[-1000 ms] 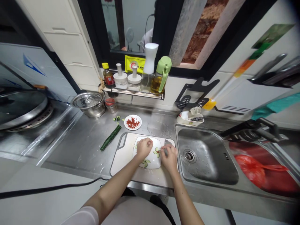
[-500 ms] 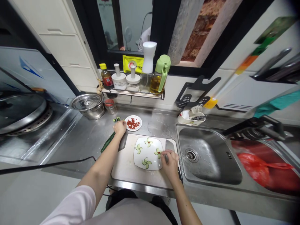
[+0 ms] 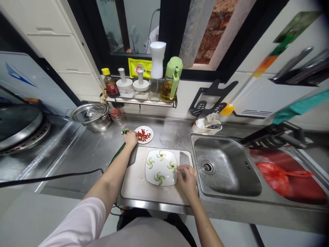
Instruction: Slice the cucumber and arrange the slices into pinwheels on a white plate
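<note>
My left hand [image 3: 131,138] reaches to the left rim of a small white plate [image 3: 151,140], with its fingers drawn together beside the red bits [image 3: 144,135] on it; the fingertips are partly hidden. At the right edge of a larger white plate [image 3: 153,174], my right hand [image 3: 188,177] is curled around something small and greyish that I cannot make out. Several pinwheels of green-edged slices lie on this plate. The right pinwheel [image 3: 172,167] and the top pinwheel [image 3: 161,155] have red centres. Under the plate is a pale cutting board [image 3: 138,187].
A knife blade [image 3: 184,158] lies on the board's right side. Left of the board is a cucumber [image 3: 118,153], partly behind my forearm. A lidded pot [image 3: 99,121] and red-lidded jar [image 3: 117,117] stand behind. The sink [image 3: 226,168] is to the right.
My left hand has come slightly closer to the small plate of red bits. My right fingers have drawn back a little from the right pinwheel. The view has shifted slightly.
</note>
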The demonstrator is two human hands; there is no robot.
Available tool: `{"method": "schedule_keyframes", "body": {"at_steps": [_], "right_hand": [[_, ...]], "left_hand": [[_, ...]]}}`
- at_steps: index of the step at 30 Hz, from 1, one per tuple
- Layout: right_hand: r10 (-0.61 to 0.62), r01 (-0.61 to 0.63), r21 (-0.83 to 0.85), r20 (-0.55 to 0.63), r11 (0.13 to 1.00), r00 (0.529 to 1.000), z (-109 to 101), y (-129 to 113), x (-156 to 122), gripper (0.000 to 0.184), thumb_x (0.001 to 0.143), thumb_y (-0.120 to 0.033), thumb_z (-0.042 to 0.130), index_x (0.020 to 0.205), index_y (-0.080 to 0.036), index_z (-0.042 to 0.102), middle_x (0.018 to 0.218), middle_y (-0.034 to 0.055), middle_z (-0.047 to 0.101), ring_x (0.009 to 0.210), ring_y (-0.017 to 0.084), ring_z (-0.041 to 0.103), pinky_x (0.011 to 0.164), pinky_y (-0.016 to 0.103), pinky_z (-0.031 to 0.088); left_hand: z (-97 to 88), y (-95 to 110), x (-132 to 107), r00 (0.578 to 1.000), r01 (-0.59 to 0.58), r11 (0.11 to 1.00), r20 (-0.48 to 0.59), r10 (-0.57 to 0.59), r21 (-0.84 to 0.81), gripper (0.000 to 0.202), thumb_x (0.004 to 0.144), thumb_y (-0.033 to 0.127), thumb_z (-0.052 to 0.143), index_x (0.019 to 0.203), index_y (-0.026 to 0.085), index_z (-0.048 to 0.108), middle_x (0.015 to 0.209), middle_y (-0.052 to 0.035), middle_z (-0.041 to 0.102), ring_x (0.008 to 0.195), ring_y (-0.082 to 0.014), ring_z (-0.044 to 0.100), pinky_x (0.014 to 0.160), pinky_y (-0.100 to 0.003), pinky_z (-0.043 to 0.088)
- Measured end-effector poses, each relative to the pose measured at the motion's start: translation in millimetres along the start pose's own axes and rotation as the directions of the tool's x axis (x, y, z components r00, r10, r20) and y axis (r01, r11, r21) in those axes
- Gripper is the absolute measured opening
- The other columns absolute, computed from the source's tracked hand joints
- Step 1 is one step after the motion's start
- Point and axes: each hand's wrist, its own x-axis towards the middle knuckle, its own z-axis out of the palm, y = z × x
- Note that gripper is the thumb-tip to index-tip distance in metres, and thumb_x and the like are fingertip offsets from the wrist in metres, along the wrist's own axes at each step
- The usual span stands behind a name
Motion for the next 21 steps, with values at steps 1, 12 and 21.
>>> {"method": "schedule_keyframes", "body": {"at_steps": [1,12,21], "right_hand": [[0.002,-0.002,-0.002,-0.002,1.000,1.000,-0.3,0.1,-0.1,0.023,0.087,-0.036,0.048,0.083,-0.022,0.066,0.098,0.0083,0.062,0.100,0.025,0.052,0.091,0.043,0.038],[-0.007,0.007,0.003,0.007,1.000,1.000,1.4,-1.7,0.4,0.024,0.087,-0.036,0.047,0.084,-0.022,0.066,0.097,0.0082,0.061,0.100,0.025,0.051,0.092,0.043,0.038],[-0.001,0.001,0.001,0.020,1.000,1.000,2.1,0.4,-4.3,0.021,0.086,-0.035,0.049,0.084,-0.022,0.065,0.096,0.0075,0.062,0.099,0.025,0.052,0.092,0.043,0.037]], "left_hand": [[0.3,0.2,0.1,1.000,0.000,1.000,0.001,0.000,0.000,0.025,0.083,0.027,0.052,0.096,0.021,0.073,0.107,-0.0130,0.067,0.103,-0.0283,0.059,0.090,-0.041,0.038],[-0.6,-4.0,-6.1,0.996,0.082,0.993,-0.019,-0.084,-0.089,0.035,0.091,0.033,0.043,0.104,0.018,0.071,0.109,-0.0155,0.067,0.099,-0.0280,0.062,0.085,-0.037,0.043],[-0.7,-7.2,-2.0,1.000,0.004,0.992,0.028,-0.001,-0.123,0.027,0.081,0.027,0.059,0.105,0.026,0.071,0.112,-0.0105,0.066,0.105,-0.0268,0.059,0.091,-0.037,0.041]]}}
